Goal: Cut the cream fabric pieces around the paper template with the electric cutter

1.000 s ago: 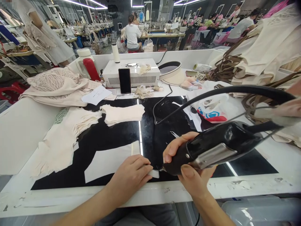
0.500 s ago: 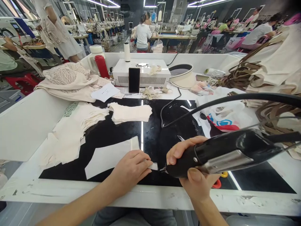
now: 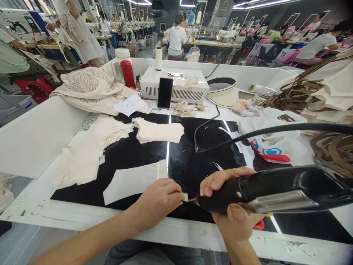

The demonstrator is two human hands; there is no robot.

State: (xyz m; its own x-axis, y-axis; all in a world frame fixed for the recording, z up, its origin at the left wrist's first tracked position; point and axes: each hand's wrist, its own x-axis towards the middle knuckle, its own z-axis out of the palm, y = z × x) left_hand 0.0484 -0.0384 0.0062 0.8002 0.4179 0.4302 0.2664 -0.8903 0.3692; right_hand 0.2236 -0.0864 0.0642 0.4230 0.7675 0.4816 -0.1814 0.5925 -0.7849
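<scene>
My left hand (image 3: 160, 200) pinches a small white strip (image 3: 185, 197), whose end pokes out past the fingertips just above the black work surface. My right hand (image 3: 234, 222) is wrapped round a thick black corded handheld tool (image 3: 278, 186) with a metal lever along its side. The tool's narrow tip (image 3: 194, 200) points left, at or very near the strip's end; I cannot tell whether they touch. Partly behind my left hand lies a flat white panel (image 3: 132, 178) with a band near its right end. Beyond it sits a small stack of cream fabric pieces (image 3: 160, 131).
More cream fabric pieces (image 3: 82, 151) are piled at left. A white vented box (image 3: 176, 84), a phone (image 3: 165, 92) and a red bottle (image 3: 127, 73) stand at the back. The tool's black cable (image 3: 264, 132) loops across the right, before a plastic bag (image 3: 275, 140). Red-handled scissors (image 3: 259, 224) show below the tool.
The view has shifted, so the table's contents appear further right. The tool has tilted closer to level, and its tip is nearer the strip. Less of the strip shows beyond my left fingers.
</scene>
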